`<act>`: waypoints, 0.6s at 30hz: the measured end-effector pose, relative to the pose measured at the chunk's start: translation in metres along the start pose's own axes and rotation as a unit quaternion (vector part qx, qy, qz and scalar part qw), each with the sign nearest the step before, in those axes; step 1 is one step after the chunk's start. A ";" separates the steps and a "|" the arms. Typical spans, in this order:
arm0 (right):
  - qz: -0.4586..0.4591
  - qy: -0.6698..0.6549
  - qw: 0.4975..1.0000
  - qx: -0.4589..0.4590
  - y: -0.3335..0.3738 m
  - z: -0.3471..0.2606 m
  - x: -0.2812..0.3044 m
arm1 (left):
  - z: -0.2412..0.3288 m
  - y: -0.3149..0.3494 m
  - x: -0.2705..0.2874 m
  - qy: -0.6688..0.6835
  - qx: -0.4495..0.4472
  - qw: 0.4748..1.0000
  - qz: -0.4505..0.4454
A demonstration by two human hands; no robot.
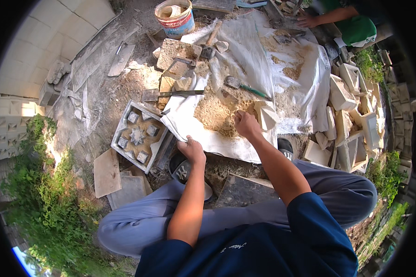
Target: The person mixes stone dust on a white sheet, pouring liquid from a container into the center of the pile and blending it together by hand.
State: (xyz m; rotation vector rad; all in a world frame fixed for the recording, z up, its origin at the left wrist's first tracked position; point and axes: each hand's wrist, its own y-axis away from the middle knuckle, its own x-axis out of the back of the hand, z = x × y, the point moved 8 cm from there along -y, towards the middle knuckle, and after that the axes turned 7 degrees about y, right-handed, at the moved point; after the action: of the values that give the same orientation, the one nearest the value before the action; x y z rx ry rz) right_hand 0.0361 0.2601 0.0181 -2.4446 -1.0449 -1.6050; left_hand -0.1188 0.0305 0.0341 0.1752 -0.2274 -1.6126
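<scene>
My left hand (192,150) is closed on the near left edge of a white woven sheet (217,144), beside an octagonal mould (119,135) with a star and raised blocks in it. Over the heap of yellowish sand (212,113) on that sheet, my right hand (247,124) is closed with its fingers curled down; what they hold, if anything, is hidden. A pale cast block (266,116) stands just right of it. Beyond the sand lies a tool with a green handle (254,90). A flat metal bar (182,93) rests across the sheet's left side.
A paint bucket (176,28), a wooden-handled hammer (208,51) and a sandy slab (178,57) lie farther off. Pale cast blocks (342,94) are piled at right. Another person's hand (307,21) works at the far right. Loose boards (107,173) lie near my left knee.
</scene>
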 end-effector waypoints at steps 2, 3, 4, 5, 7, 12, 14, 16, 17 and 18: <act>-0.010 -0.090 0.996 0.011 0.023 -0.001 -0.039 | 0.005 0.000 -0.003 0.026 -0.028 0.999 -0.017; -0.030 -0.125 0.991 0.023 0.036 -0.003 -0.053 | 0.007 0.003 -0.005 0.052 -0.050 0.997 -0.031; -0.073 -0.103 0.992 0.011 0.045 -0.007 -0.052 | 0.005 0.004 -0.002 0.050 -0.048 0.997 -0.028; -0.075 -0.102 0.992 0.007 0.051 -0.008 -0.043 | 0.005 0.006 0.000 0.051 -0.043 0.997 -0.029; 0.006 -0.083 0.994 -0.067 0.061 0.004 -0.010 | 0.002 0.008 0.004 0.051 -0.035 0.998 -0.030; -0.028 -0.081 0.980 -0.179 0.123 0.035 -0.049 | -0.012 0.004 -0.001 0.088 -0.015 0.995 -0.050; -0.025 -0.119 0.978 -0.167 0.117 0.018 -0.068 | -0.009 0.006 -0.003 0.090 -0.032 0.994 -0.054; -0.009 -0.139 0.980 -0.141 0.092 0.016 -0.065 | -0.007 0.007 -0.002 0.089 -0.047 0.993 -0.058; -0.001 -0.115 0.989 -0.096 0.076 0.013 -0.055 | -0.010 0.005 -0.001 0.074 -0.028 0.995 -0.063; 0.006 -0.090 0.995 -0.052 0.065 0.011 -0.044 | -0.014 0.006 -0.003 0.059 -0.009 0.996 -0.069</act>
State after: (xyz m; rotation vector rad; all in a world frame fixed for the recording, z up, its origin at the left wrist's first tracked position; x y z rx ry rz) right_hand 0.0698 0.1915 -0.0020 -2.7011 -0.9879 -1.4952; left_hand -0.1095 0.0325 0.0216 0.2772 -0.1123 -1.7341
